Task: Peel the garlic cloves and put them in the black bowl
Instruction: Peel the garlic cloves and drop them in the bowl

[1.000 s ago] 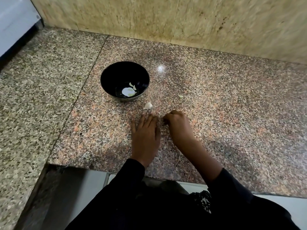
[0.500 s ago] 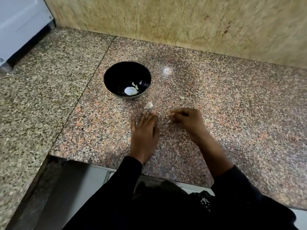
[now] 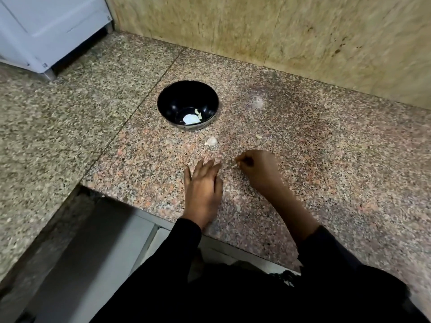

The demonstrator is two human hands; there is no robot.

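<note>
While the left hand lies flat on the granite counter with straight fingers, the right hand pinches a small pale scrap, maybe skin. One garlic clove waits just in front of the black bowl. It looks light, hard and slippery; I would hold it by its sides.

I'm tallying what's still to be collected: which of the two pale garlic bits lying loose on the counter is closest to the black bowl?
The larger whitish piece, just in front of the black bowl rim. The smaller bit lies farther right, beyond the right hand.
</note>
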